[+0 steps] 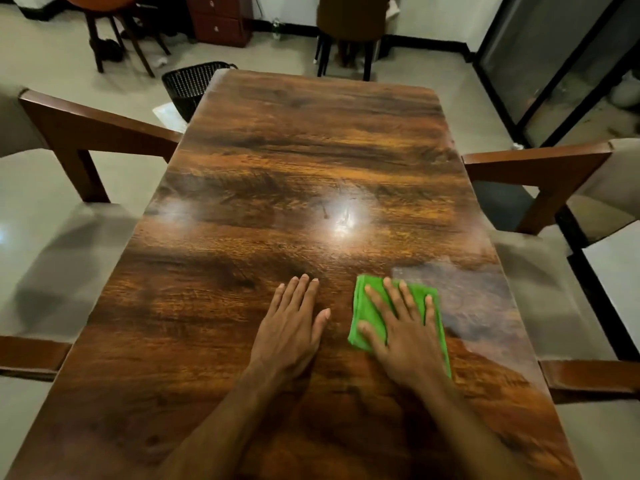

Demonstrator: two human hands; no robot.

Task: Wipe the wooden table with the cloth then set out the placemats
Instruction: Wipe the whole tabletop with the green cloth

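A long glossy wooden table point(294, 161) runs away from me. Near its front right lies a folded green cloth point(367, 315). My right hand point(403, 327) presses flat on the cloth with fingers spread and straight. My left hand point(292, 323) rests flat on the bare wood just left of the cloth, fingers straight and together. A damp, hazy patch point(460, 292) shows on the wood to the right of the cloth. No placemats are in view.
Wooden chairs with pale seats stand on the left point(86, 133) and right point(540, 168) of the table. A black mesh bin point(188, 86) sits on the floor by the far left corner. Another chair point(349, 32) and a red drawer unit point(221, 19) stand beyond.
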